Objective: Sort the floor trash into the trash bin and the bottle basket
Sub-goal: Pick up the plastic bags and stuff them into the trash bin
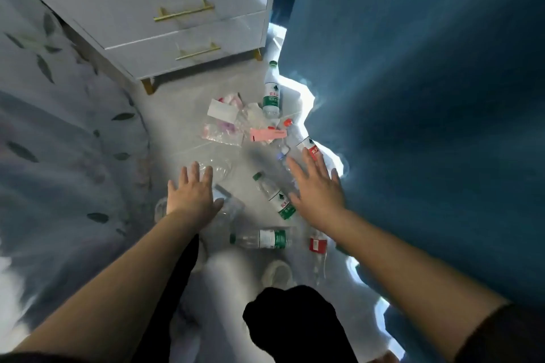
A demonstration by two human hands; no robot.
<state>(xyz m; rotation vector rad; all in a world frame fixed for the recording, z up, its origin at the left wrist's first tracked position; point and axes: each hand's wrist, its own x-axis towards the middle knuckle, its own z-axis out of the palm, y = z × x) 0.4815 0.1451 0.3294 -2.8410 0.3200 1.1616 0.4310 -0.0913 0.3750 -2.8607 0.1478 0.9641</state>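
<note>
Head view: both bare arms are stretched forward and down over a pale floor (182, 115) strewn with trash, and neither hand is holding anything.

Far to the left of the left hand (193, 194) a grey bedspread (59, 141) printed with dark leaves is seen. The left hand is spread open, palm down, fingers apart. Clear crumpled plastic (219, 168) lies just beyond its fingertips, and a clear plastic cup (231, 209) lies just right of its thumb, partly hidden by the hand. Well beyond this hand a white two-drawer cabinet (165, 18) with gold handles is set on gold legs.

Between the two hands a small green-capped bottle (274, 196) lies tilted, its lower end just beside the right thumb. Nearer the person than both hands, a larger green-labelled bottle (261, 239) lies on its side. Beyond the hands a heap of clear bags and wrappers (224, 127) is spread, with a pink strip (268, 134) at its right side and a green-labelled bottle (271, 91) further off.

The right hand (317, 188) is likewise open and flat, fingers splayed. A red-labelled bottle (303, 141) lies past its fingertips, partly covered by them. A red-labelled piece (318, 244) lies below its wrist. To the right of this hand a dark blue curtain (427, 97) hangs down.

No trash bin and no bottle basket can be seen.
</note>
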